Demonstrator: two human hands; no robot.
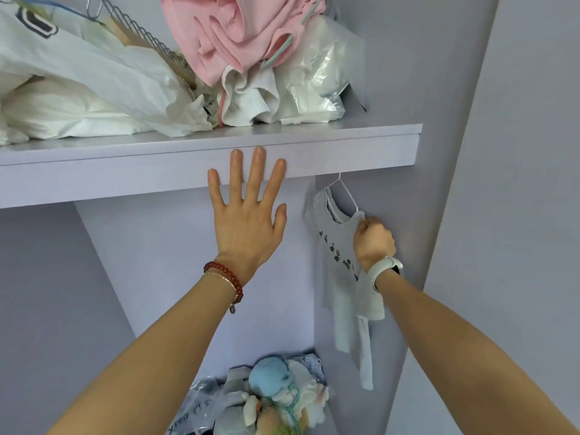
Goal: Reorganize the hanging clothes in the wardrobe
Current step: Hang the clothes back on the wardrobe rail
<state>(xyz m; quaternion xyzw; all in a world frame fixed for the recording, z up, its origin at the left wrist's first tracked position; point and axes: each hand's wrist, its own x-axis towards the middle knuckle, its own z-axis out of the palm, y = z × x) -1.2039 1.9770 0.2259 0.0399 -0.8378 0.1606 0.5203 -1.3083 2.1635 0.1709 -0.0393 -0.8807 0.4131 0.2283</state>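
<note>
**Right hand grips a hanging shirt at its shoulder, left hand flat against the shelf**

The small grey shirt (343,265) hangs on a thin white wire hanger (346,193) at the right end of the wardrobe, close to the lilac side wall (417,189). The hanger's hook rises behind the front edge of the shelf (125,180), so what it catches on is hidden. The right hand (373,243) is curled into a fist around the shirt's right shoulder, where the cloth meets the hanger's sloping arm. The fingers pinch the fabric and seemingly the wire together; the exact fingertip contact is hidden by the back of the hand. The shirt's collar and the hook lie above and to the left of the fist, while the body of the shirt, with a row of dark printed figures, falls below and left of it, beyond the wrist with its white watch (385,271).

The left hand (248,215) is spread wide with straight fingers, holding nothing. Its fingertips lie across the shelf's front edge and its palm sits below that edge. A red bead bracelet (227,279) circles its wrist.

On the shelf lie white plastic bags (94,76), a pink garment (229,36) and a wire rack (141,32). At the wardrobe's bottom sits a heap of soft items (276,394).
</note>
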